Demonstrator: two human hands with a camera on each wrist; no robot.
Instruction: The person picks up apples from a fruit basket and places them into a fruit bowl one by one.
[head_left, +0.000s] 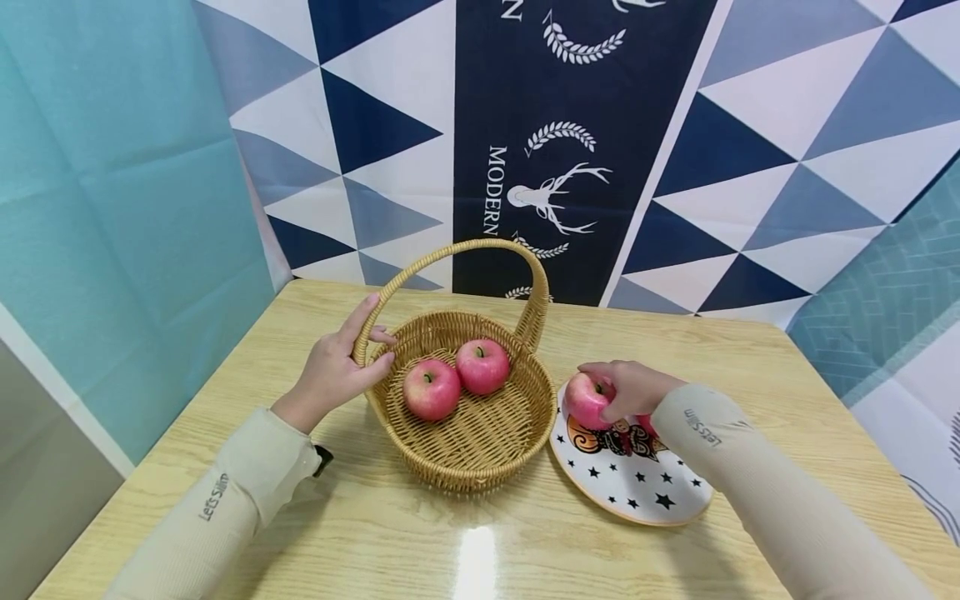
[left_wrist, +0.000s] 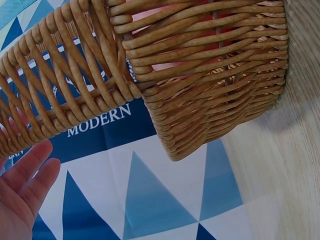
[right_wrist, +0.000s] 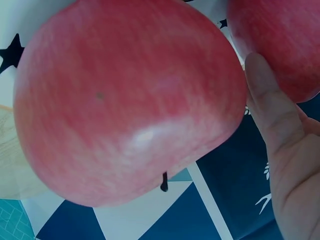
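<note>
My right hand (head_left: 633,387) grips a pink-red apple (head_left: 583,402) over the plate's far left part. In the right wrist view the thumb lies against that apple (right_wrist: 280,45), while a second apple (right_wrist: 130,105) fills much of the picture. The head view shows only a sliver of this second apple (head_left: 647,423), beside the wrist on the round plate (head_left: 622,492). My left hand (head_left: 337,367) is at the left side of the wicker basket's handle (head_left: 465,247), fingers spread and loosely extended. Inside the basket (head_left: 480,479) lie two apples, one nearer (head_left: 432,390), one farther (head_left: 483,367).
The plate, printed with stars and a cartoon figure, stands just right of the basket on a wooden table (head_left: 360,533). A patterned cloth (head_left: 397,142) hangs behind the table. The basket's tall handle arches over its far side.
</note>
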